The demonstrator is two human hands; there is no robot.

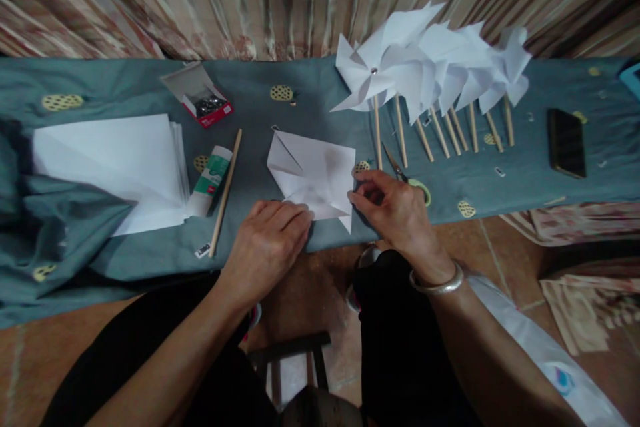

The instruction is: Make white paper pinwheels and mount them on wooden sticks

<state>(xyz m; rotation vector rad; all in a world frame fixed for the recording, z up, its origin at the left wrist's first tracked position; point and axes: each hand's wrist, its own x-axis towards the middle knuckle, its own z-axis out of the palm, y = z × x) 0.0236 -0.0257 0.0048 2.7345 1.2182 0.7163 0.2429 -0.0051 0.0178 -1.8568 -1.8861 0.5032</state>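
A white square paper (325, 170), cut and partly folded at its corners, lies on the cloth in front of me. My left hand (273, 240) is closed on its lower left corner, with the thumb hidden beneath the fingers. At the paper's right edge, my right hand (393, 203) pinches with thumb and forefinger. A pointed flap sticks out below the paper near that hand. Scissors (417, 188) with green handles lie just behind my right hand. Several finished white paper pinwheels (400, 67) on wooden sticks lie overlapping at the back right.
On the left are a stack of white paper (110, 160), a glue stick (213, 180) and a wooden stick (226, 190). An open red box of small metal pins (210, 105) stands behind them. A black phone (567, 142) lies far right. The cloth (300, 90) reaches the table's front edge.
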